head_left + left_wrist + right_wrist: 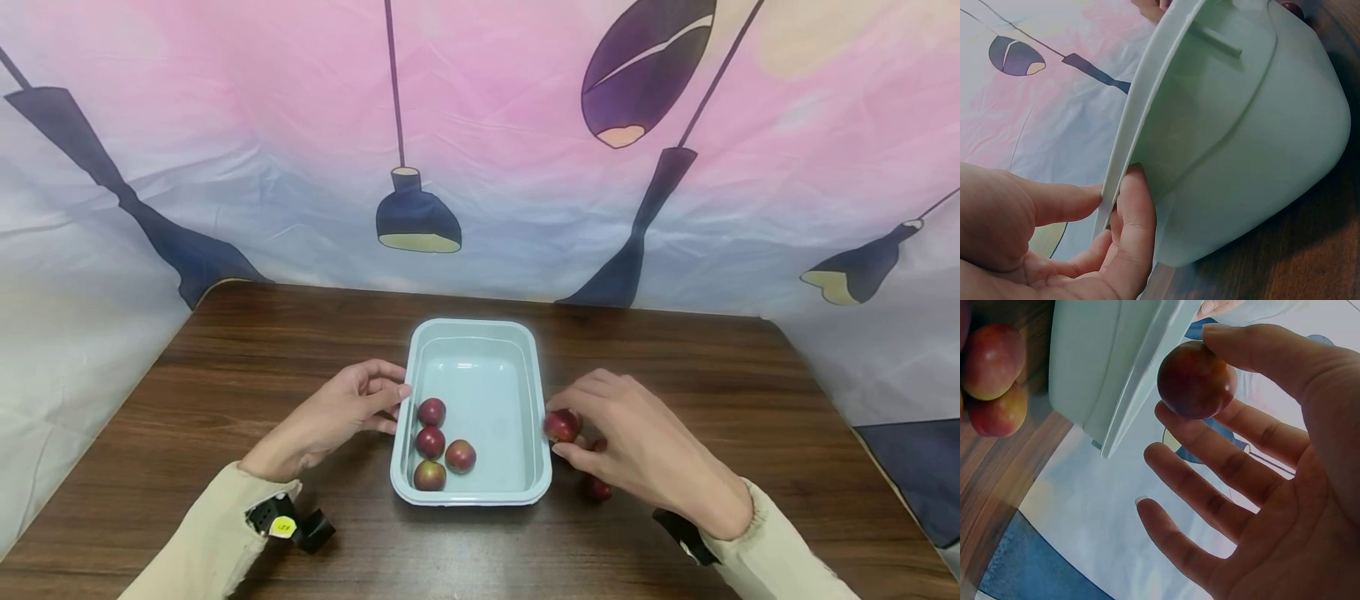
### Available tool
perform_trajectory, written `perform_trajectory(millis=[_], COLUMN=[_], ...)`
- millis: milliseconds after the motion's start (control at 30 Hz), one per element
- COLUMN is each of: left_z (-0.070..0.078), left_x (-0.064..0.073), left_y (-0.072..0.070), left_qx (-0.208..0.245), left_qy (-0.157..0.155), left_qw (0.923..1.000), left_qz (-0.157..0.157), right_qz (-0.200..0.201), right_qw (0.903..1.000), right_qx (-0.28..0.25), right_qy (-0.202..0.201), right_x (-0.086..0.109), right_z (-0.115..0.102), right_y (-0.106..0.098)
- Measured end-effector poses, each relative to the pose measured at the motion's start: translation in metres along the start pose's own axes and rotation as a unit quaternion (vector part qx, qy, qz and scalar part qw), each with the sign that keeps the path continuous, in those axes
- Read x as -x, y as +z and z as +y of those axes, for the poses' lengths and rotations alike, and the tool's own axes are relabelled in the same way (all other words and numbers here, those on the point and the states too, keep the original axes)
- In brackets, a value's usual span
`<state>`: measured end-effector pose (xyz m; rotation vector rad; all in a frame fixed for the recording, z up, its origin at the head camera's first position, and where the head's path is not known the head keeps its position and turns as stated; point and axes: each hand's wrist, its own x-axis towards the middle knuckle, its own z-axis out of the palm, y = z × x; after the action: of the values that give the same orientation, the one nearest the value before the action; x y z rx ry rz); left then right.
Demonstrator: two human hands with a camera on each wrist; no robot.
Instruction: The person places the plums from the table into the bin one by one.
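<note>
Nearest to us come two pale sleeves [198, 533], a black device [276, 515] strapped at the left cuff. Just beyond, on the right, we spot loose red fruits [598, 489] on the dark wooden table [360, 533], partly hidden beneath the right hand [630, 433]. And look at that hand: thumb and foremost fingertips clamp one round fruit [1197, 380], the remaining fingers spread apart! We see that fruit right by the pale blue tray [487, 498], at its right rim; whether they touch, we cannot tell. Inside, four fruits [461, 456] gather in the near left part, the tray's far end bare. Over on the left, we have the left hand [351, 400], thumb and fingers pinching the tray's left rim. Farthest off, behind the table, we get a pink-and-blue cloth [300, 150] printed with dark hanging lamps [418, 218].
</note>
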<state>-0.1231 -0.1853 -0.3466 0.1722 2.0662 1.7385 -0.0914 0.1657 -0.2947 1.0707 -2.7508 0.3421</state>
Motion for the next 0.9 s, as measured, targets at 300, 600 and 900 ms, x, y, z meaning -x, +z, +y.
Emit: perform_trajectory(millis=[300, 600, 900], left_z=[0.000, -0.001, -0.001], left_x=[0.000, 0.000, -0.001], left_y=[0.000, 0.000, 0.001], left_qx=[0.002, 0.000, 0.004], left_qy=[0.002, 0.000, 0.001], left_qw=[1.0000, 1.0000, 1.0000], left_qz=[0.000, 0.000, 0.000], right_qz=[-0.002, 0.001, -0.007], right_qw=[0.9999, 0.9994, 0.9990], right_qx=[-0.009, -0.018, -0.031], right_qy=[-0.014, -0.030, -0.030], right_x=[-0.011, -0.019, -0.025], right_z=[-0.004, -0.009, -0.011], right_y=[0.007, 0.014, 0.020])
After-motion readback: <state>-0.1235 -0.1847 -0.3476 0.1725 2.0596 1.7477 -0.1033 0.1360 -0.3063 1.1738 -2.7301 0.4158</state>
